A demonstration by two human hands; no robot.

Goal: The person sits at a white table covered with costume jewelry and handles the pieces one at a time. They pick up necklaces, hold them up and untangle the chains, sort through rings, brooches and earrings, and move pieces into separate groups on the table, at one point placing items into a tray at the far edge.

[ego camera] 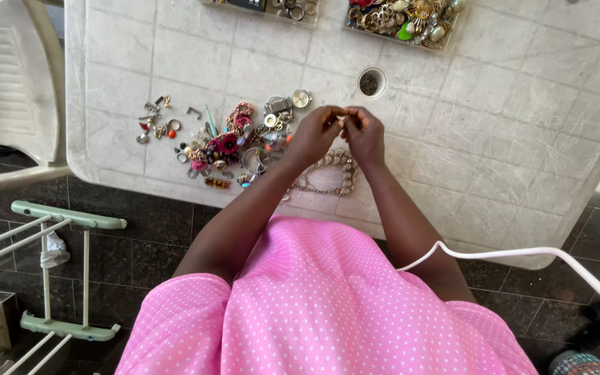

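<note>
So I've got both hands up together over the white plastic table (494, 104), my left hand (314, 135) and right hand (366, 135) pinched from either side on one tiny pale piece (342, 120) right between my fingertips. Honestly it's too small to tell what it is, maybe a clasp or a bead. A linked chain necklace (329, 173) lies on the table just under my wrists, near the front edge. Off to the left is my big heap of mixed jewellery bits (234, 142), and at the far edge sit two trays of more pieces (401, 21). I'd say I'm mid-fiddle on this one little part, so the next move needs steady fingertips and a light touch, nothing forceful.
</note>
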